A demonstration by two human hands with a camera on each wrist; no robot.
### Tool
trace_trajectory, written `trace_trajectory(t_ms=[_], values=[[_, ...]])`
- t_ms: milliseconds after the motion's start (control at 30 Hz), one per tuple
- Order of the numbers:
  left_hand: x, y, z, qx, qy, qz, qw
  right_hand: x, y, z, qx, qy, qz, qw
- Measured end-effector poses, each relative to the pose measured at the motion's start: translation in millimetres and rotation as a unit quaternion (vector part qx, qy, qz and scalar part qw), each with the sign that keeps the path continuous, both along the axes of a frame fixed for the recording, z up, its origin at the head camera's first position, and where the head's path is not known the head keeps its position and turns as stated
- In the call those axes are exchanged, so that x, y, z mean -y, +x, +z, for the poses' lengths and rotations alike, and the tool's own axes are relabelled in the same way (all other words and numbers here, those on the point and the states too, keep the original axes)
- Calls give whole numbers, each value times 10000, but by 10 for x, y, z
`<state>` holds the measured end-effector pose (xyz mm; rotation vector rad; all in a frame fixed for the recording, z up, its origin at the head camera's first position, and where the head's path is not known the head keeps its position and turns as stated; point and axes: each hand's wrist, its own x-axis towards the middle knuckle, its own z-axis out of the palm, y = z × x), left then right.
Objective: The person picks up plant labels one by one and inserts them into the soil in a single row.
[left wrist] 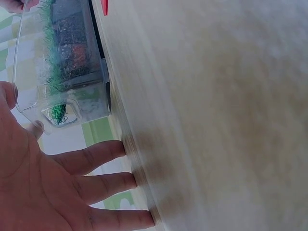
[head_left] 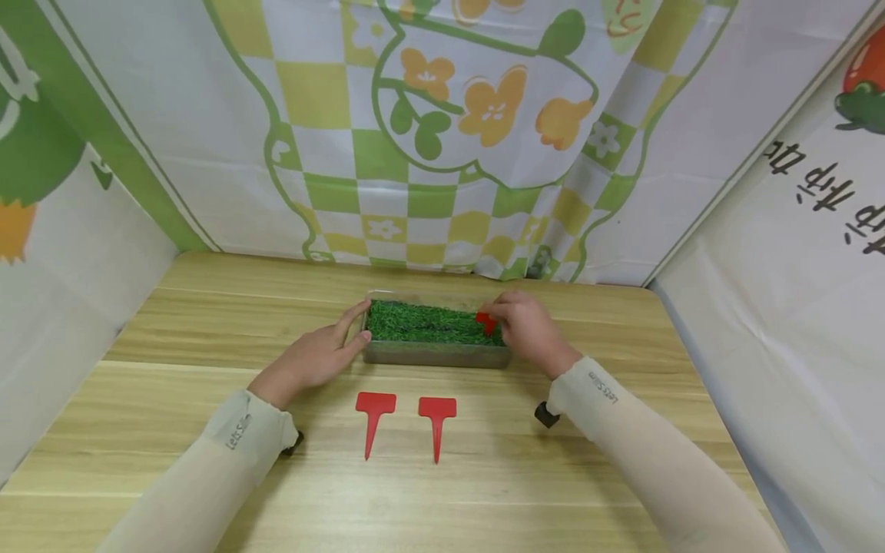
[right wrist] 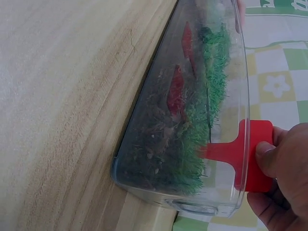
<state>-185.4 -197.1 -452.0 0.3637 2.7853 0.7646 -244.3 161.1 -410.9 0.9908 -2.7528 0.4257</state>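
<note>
My right hand (head_left: 528,326) pinches the wide head of a red T-shaped plant label (right wrist: 253,156) between thumb and fingers. The label's narrow stem points down into green artificial grass (head_left: 422,321) at the right end of a clear plastic box (head_left: 435,355). At the box's left end, the thumb and index finger of my left hand (head_left: 318,355) touch the rim and end wall. Its other fingers (left wrist: 103,187) stretch out straight, tips against the tabletop. Two more red plant labels, a left one (head_left: 376,403) and a right one (head_left: 438,407), lie in front of the box, stems toward me.
The box stands near the back of a wooden table (head_left: 498,476). Behind it hangs a green-and-yellow checked curtain (head_left: 442,207) with flowers, and white printed cloth walls (head_left: 781,292) flank the table. Red reflections of the labels show in the box's front wall.
</note>
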Motion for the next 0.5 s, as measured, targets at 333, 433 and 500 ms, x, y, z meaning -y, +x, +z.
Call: trace_trajectory(t_ms=[333,433,500], values=[[8,-11,-25,-18,-29,6,10000,10,7,36,105,196,0,9998],[6,-11,-21,-33,-35,2,10000,11,21,63,239,200,-47,9995],[3,-12,-13,-35,-32,-4,10000,3,31,88,291,182,-67,9994]])
